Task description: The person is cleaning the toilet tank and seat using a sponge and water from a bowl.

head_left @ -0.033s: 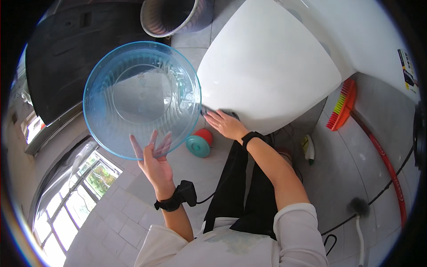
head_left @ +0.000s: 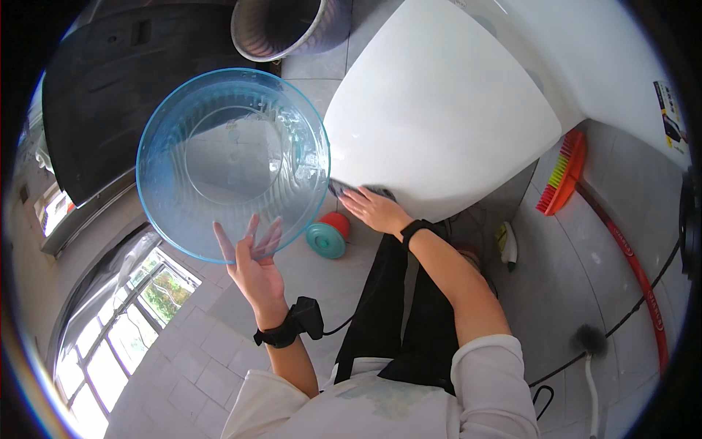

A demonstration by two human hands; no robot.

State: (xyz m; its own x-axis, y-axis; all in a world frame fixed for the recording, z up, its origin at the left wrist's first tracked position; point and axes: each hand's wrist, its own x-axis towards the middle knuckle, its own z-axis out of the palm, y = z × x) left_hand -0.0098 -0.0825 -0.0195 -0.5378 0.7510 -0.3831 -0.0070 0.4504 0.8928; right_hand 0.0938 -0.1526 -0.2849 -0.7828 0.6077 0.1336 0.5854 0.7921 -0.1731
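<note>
A clear blue plastic basin with wet-looking patches inside hangs at the left. My left hand grips its near rim; the fingertips show through the clear plastic, and I cannot tell how the thumb lies. My right hand presses a dark grey cloth flat against the near left edge of a large white glossy surface. Much of the cloth is hidden under the fingers. The basin's right rim comes very close to the white surface and the cloth.
Below the basin stands a small red container with a teal lid. A ribbed bin is at the far side, a black panel at far left. On the right are an orange brush head, a red handle and a bottle.
My right hand has slid slightly right and nearer to me along the white edge, and more of the cloth shows at its left. My left hand and the basin stay put.
</note>
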